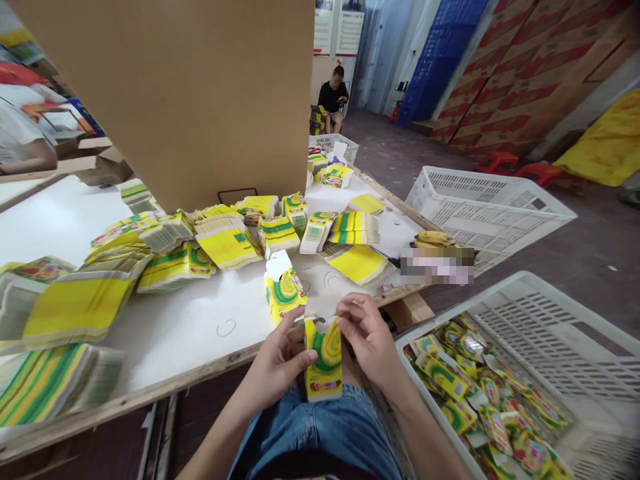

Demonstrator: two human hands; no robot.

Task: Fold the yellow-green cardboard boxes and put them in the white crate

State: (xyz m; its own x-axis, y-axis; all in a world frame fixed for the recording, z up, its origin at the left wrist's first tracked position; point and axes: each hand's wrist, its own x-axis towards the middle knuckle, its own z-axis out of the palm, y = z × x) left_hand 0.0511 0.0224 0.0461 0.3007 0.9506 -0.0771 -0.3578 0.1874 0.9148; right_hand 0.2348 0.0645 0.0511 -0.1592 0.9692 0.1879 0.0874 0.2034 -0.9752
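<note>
Above my lap, a small yellow and green cardboard box [325, 360] stands upright with its white top flap raised. My left hand [283, 357] grips its left side, thumb across the front. At the upper right edge, my right hand [363, 330] pinches the box near its opening, fingers bent. Just beyond it on the table lies another yellow box [284, 290] with a white flap standing up. Stacks of flat printed cartons [227, 240] spread across the white table [240, 303], and a larger fanned stack [75, 303] lies at the left.
A white crate [520, 293] holding several packed boxes [475, 387] stands at my right. Another white crate [480, 190] is behind it, near bananas [433, 239] at the table edge. A tall cardboard panel [200, 100] blocks the view ahead. A person [333, 100] sits far back.
</note>
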